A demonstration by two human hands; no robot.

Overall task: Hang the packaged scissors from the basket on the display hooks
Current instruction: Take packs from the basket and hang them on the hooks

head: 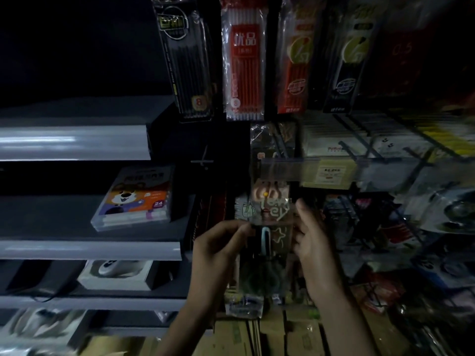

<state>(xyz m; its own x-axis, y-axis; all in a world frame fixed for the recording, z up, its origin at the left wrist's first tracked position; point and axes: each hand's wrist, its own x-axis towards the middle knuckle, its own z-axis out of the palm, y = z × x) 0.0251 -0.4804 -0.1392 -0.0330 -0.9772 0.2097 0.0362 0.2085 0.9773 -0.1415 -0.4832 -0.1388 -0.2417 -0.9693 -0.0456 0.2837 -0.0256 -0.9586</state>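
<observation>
Holding the scissors pack (267,222) upright in front of me, I pinch its left edge with my left hand (218,245), fingers curled tight on the plastic. My right hand (314,242) grips its right edge, forefinger lifted alongside and the rest curled in. Through the clear pack a pale blue handle shows, blurred. Below the pack lie cardboard boxes (282,335). Left of the pack, a marker box (133,199) with a cartoon dog rests on a grey shelf (90,249). Just behind the pack's top runs a price strip (331,173) — and above the pack hang a red refill pack (244,60) and a black refill pack (185,57).
</observation>
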